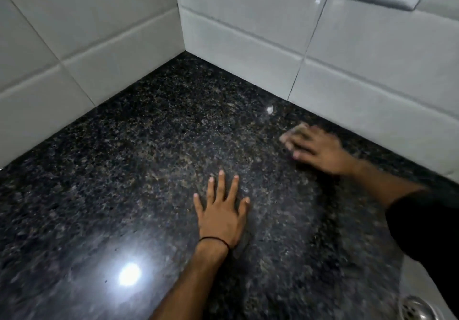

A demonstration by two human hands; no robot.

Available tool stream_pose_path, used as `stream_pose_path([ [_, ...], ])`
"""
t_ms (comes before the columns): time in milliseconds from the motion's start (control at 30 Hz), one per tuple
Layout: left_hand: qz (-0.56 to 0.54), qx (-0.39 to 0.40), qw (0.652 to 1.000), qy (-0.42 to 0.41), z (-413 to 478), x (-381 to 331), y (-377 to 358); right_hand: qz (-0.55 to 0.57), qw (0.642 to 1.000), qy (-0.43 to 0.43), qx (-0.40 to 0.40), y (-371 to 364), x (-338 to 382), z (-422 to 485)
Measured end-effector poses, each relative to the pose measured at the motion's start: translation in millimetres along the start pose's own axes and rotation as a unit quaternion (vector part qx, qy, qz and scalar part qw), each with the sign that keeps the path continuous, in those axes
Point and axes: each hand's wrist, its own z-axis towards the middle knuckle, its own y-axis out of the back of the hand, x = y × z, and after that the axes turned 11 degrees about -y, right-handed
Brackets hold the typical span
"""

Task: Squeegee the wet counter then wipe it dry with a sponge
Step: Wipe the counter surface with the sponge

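A person's 2 hands work a dark speckled counter (pixel 124 195) in the corner where 2 white-tiled walls (pixel 248 34) meet. The right hand (pixel 318 149), blurred by motion, presses down on a pale sponge (pixel 300 128) at the far right of the counter, just beside the right-hand wall. Its fingers lie spread and fairly flat over the sponge, pressing rather than pinching as far as the blur allows, and only the sponge's far edge shows past the fingertips. The left hand (pixel 221 210) rests flat on the counter nearer the middle, fingers straight and splayed, holding nothing, with a thin dark band (pixel 216 240) at the wrist. It lies nearer than the sponge and to its left, well apart from it. No squeegee is in view, so the job appears to be at its drying stage. The wiping hand would likely do best with even downward pressure and overlapping strokes, starting along the foot of the wall and drawing moisture toward the near right, where a metal drain (pixel 417 309) shows at the frame's edge. The bracing hand should lift aside before the sponge reaches its patch. The counter gleams under a lamp's reflection at the near left; whether that gleam is polish or a film of water cannot be told.
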Motion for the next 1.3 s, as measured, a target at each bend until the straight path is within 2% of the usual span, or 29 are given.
stream_pose_path([
  [67, 0.013, 0.001, 1.000, 0.009, -1.4, -2.0, -11.2, 0.048, 0.991, -0.125, 0.023, 8.2, -25.3, 21.7],
  [133, 0.015, -0.013, 1.000, 0.003, -1.3, -0.4, -12.5, 0.093, 0.980, -0.171, 0.040, 6.7, -16.5, 24.1],
  [167, 0.012, -0.016, 1.000, 0.001, -1.9, 0.8, -11.6, 0.103, 0.980, -0.168, 0.037, 2.0, -1.7, 17.6],
  [233, 0.007, -0.013, 1.000, -0.001, -2.9, -1.0, -10.4, 0.098, 0.990, -0.104, 0.014, -13.7, 31.9, -14.3],
  [300, 0.003, -0.005, 1.000, 0.000, -2.2, 0.1, -8.2, 0.078, 0.997, 0.025, -0.013, -34.6, 59.8, -64.4],
  [400, -0.003, 0.011, 1.000, 0.005, 0.4, -0.4, -3.5, 0.043, 0.978, 0.202, -0.014, -55.1, 51.8, -131.6],
  [467, -0.002, 0.020, 1.000, 0.009, 0.0, -5.0, -0.7, 0.032, 0.976, 0.213, -0.017, -48.6, 14.9, -132.8],
  [533, 0.005, 0.008, 1.000, 0.014, -2.2, -11.1, 0.1, 0.031, 0.993, 0.116, -0.014, -37.8, -27.5, -109.3],
  [600, 0.016, -0.015, 1.000, -0.007, -6.9, -23.4, -3.4, 0.055, 0.998, -0.039, -0.004, -25.7, -69.2, -81.9],
  [667, 0.017, -0.022, 0.999, -0.046, -11.1, -45.1, -11.3, 0.130, 0.973, -0.191, 0.014, -17.3, -91.2, -62.4],
  [733, 0.014, -0.003, 0.997, -0.081, -10.3, -74.4, -22.2, 0.173, 0.950, -0.260, 0.024, -17.8, -81.7, -58.2],
  [800, 0.011, 0.034, 0.995, -0.090, -4.9, -101.6, -33.2, 0.165, 0.960, -0.227, 0.011, -24.0, -54.5, -72.8],
  [867, 0.010, 0.079, 0.994, -0.076, 0.5, -116.9, -42.9, 0.123, 0.985, -0.112, -0.037, -36.3, -34.3, -107.9],
  [933, 0.025, 0.100, 0.992, -0.068, 3.8, -120.0, -49.2, 0.085, 0.995, 0.029, -0.054, -48.3, -41.8, -151.2],
  [1000, 0.036, 0.096, 0.992, -0.071, 4.9, -115.1, -50.7, 0.070, 0.992, 0.093, -0.047, -50.0, -74.2, -177.0],
  [1067, 0.041, 0.091, 0.992, -0.075, 4.8, -112.5, -51.2, 0.070, 0.996, 0.030, -0.056, -46.7, -118.5, -176.4],
  [1133, 0.048, 0.093, 0.991, -0.078, 5.7, -112.7, -51.1, 0.090, 0.988, -0.112, -0.051, -40.0, -158.5, -164.6],
  [1233, 0.052, 0.097, 0.991, -0.073, 7.6, -114.0, -50.2, 0.142, 0.945, -0.291, -0.032, -33.6, -177.6, -142.3],
  [1300, 0.057, 0.100, 0.991, -0.072, 7.0, -114.8, -49.2, 0.173, 0.921, -0.348, -0.022, -33.1, -155.0, -133.3],
])
